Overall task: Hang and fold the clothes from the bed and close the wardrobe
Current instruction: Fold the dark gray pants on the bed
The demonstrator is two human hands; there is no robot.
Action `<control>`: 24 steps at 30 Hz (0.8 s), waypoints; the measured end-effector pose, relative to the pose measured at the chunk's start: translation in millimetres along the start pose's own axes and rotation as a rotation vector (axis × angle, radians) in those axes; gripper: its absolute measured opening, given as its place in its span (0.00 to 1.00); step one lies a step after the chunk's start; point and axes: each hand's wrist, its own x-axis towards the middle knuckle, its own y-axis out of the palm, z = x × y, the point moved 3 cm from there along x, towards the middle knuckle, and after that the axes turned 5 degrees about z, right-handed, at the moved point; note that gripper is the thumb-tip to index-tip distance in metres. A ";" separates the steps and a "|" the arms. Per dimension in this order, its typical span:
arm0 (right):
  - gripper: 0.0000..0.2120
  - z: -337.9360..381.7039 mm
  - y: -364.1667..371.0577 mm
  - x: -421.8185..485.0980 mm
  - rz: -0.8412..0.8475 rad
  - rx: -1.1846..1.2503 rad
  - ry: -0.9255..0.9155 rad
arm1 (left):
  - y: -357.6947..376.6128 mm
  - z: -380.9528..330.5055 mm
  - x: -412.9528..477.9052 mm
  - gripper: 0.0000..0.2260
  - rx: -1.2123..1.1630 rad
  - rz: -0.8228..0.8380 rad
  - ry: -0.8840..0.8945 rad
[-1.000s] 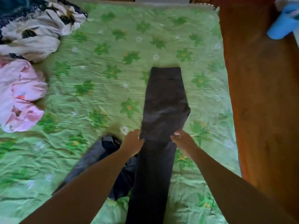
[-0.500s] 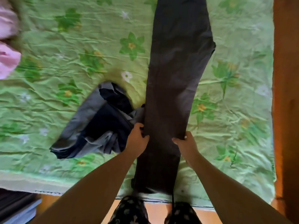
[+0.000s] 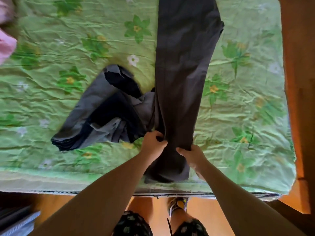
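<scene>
A: Quick one. We've got long dark brown cloth trousers (image 3: 184,74) laid flat, legs stacked, on the green flower-print bedsheet (image 3: 85,48). The hem end is toward us and the waist end runs out of frame at the top

B: Hands? We mark the left hand (image 3: 153,142) at the trousers' left edge, fingers curled, pinching a tuck of leg cloth. We mark the right hand (image 3: 192,155) at the trousers' right edge, thumb on top, fingers tucked under, gripping. Both are a little above the hem

A: Agreed. We judge the step as the first fold, hem end going up toward the waist

B: To do it well, we'd lift both edges together and level. We'd keep the cloth taut between the hands so the legs don't slide apart, then lay it square along the trousers' own length and smooth it

A: Watch out: the crumpled grey and navy garment (image 3: 105,113) touches the trousers' left edge just above the left hand. We'd raise that side clear so nothing drags along

B: Rest: a pink bundled garment (image 3: 6,46) far left of the trousers, and an orange-brown wooden board (image 3: 298,82) right of them. The task looks early to us, with clothes not yet folded
</scene>
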 end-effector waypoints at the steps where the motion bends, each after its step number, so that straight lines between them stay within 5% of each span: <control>1: 0.09 -5.7 -2.4 -1.9 -0.009 0.032 0.003 | 1.9 4.9 -4.2 0.04 -0.061 0.017 -0.010; 14: 0.08 -48.9 -72.5 -42.5 -0.059 -0.057 -0.128 | 58.0 21.8 -86.8 0.08 -0.478 0.050 -0.075; 24: 0.12 -100.1 -70.6 -63.9 0.059 -0.180 -0.076 | 85.2 44.6 -122.8 0.11 -0.316 0.097 -0.123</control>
